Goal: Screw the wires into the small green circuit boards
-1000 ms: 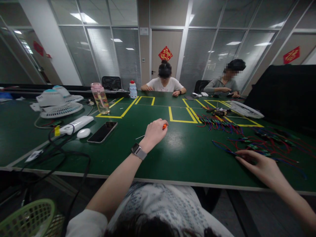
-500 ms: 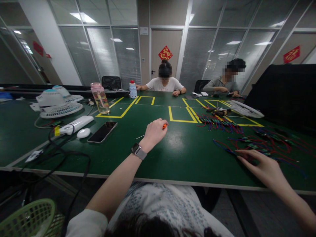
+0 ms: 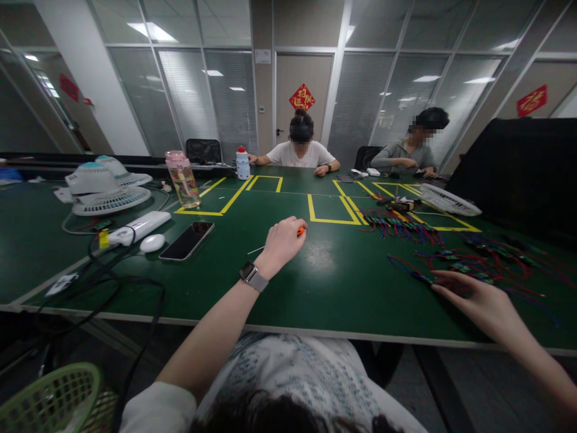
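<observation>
My left hand (image 3: 282, 241) rests on the green table (image 3: 333, 276), its fingers curled round a small screwdriver (image 3: 300, 230) with an orange handle; the thin metal shaft sticks out to the left of the hand. A grey watch sits on that wrist. My right hand (image 3: 480, 300) lies low at the right, fingers stretched toward a tangle of red and blue wires with small green boards (image 3: 469, 264). The fingertips touch or nearly touch the nearest wires; I cannot tell whether any is pinched.
A black phone (image 3: 186, 240), a white mouse (image 3: 152, 243), a white power strip (image 3: 139, 228) and black cables lie left. Two white fans (image 3: 106, 186) and a pink bottle (image 3: 183, 179) stand behind. Yellow tape rectangles mark the table. Two people sit opposite. A green basket (image 3: 49, 400) is below left.
My right hand has shifted slightly up and toward the wires. My left hand has stayed still on the screwdriver.
</observation>
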Tool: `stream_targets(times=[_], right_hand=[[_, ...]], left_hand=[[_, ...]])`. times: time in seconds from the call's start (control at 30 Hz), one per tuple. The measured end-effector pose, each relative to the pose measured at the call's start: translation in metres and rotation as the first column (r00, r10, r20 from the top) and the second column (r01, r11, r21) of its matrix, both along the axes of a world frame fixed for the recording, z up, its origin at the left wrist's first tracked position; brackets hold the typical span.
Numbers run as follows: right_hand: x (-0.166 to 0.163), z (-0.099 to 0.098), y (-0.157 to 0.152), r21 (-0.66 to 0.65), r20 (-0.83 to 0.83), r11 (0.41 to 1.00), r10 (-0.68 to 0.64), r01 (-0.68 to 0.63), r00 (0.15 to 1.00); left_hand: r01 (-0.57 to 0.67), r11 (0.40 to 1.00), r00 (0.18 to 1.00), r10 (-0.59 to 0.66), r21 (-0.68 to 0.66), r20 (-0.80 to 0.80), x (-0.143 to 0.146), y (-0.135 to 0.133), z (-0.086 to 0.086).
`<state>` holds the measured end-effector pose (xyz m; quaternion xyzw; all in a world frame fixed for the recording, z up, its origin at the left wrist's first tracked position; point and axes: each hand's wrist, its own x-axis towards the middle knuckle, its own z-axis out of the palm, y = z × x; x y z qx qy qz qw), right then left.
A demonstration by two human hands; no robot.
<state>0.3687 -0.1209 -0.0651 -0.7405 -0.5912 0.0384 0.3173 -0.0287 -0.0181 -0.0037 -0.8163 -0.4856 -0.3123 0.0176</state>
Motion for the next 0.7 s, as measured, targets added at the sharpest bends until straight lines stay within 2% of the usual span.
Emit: stream_targets(times=[0.17, 0.43, 0.7], right_hand=[[0.0006, 0.0002, 0.0010, -0.008, -0.021, 1.000, -0.008, 0.008, 1.000], [-0.0034, -0.0001, -0.0028, 0.071, -0.009, 0.996, -0.057, 0.058, 0.998], [-0.0009, -0.0015, -0.0014, 0.069, -0.028, 0.997, -0.035, 0.037, 0.999]], left_hand=[[-0.012, 1.000, 1.000, 0.012, 0.006, -0.004, 0.0004, 0.0010, -0.0011], [-0.001, 1.000, 1.000, 0.001, -0.009, -0.003, 0.0004, -0.0007, 0.0006], [-0.001, 1.000, 1.000, 0.001, -0.012, -0.004, 0.0005, -0.0013, 0.0010]])
